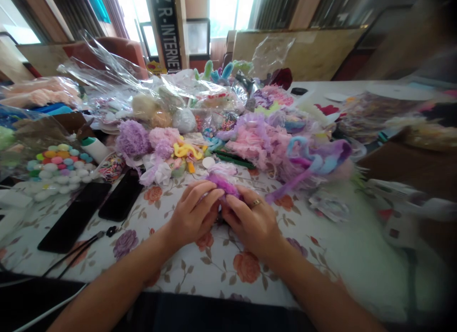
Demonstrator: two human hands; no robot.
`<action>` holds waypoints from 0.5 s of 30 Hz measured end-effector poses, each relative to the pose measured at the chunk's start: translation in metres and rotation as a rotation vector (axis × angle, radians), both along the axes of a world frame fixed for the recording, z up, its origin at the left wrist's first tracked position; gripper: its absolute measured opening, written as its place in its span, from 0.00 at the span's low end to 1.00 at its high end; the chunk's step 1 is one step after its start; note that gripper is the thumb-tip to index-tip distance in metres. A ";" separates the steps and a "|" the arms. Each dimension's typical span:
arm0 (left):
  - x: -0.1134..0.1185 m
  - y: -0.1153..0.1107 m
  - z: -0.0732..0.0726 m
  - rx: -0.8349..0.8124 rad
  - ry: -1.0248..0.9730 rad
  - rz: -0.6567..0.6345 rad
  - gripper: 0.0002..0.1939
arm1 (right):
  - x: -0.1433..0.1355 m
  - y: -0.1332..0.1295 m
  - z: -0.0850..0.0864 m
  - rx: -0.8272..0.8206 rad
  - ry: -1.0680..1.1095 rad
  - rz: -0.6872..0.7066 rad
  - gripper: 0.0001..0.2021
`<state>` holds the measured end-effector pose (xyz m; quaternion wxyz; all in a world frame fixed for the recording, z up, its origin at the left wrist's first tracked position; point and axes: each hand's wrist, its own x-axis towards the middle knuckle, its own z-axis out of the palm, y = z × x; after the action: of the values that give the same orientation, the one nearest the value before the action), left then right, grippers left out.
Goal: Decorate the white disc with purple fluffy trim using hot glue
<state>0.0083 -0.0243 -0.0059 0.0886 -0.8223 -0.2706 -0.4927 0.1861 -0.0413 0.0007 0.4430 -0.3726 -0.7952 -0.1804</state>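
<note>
My left hand (195, 210) and my right hand (252, 217) meet above the flowered tablecloth (171, 275). Between their fingertips is a fuzzy purple piece (225, 183), pinched from both sides. Its exact kind and underside are hidden by my fingers. A ring shows on a finger of my right hand. Just behind the purple piece lies pale lilac fluff (223, 169). Past that are a small white disc (208, 162), a yellow fuzzy strand (187, 150) and a dark green long object (233, 158).
Two black phones (74, 217) lie at left, near a dark cord. Colourful pom-poms (59, 163) stand behind them. A heap of pink and purple fluffy material (257, 136) and plastic bags spreads across the back. A hot glue gun (400, 217) and a cardboard box (403, 165) are at right.
</note>
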 end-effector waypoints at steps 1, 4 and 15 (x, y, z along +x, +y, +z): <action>0.000 0.000 0.000 -0.013 -0.013 0.010 0.20 | 0.000 0.000 0.000 -0.002 0.001 0.004 0.07; 0.001 -0.001 0.003 -0.035 -0.046 0.003 0.19 | -0.001 0.000 -0.002 0.011 0.008 -0.007 0.06; 0.010 -0.005 0.006 0.057 -0.012 -0.248 0.27 | -0.006 -0.002 0.001 -0.201 0.035 0.155 0.09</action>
<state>0.0181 -0.0292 0.0004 0.0489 -0.8437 -0.1534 -0.5121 0.1805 -0.0434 0.0020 0.4299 -0.3553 -0.8279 -0.0585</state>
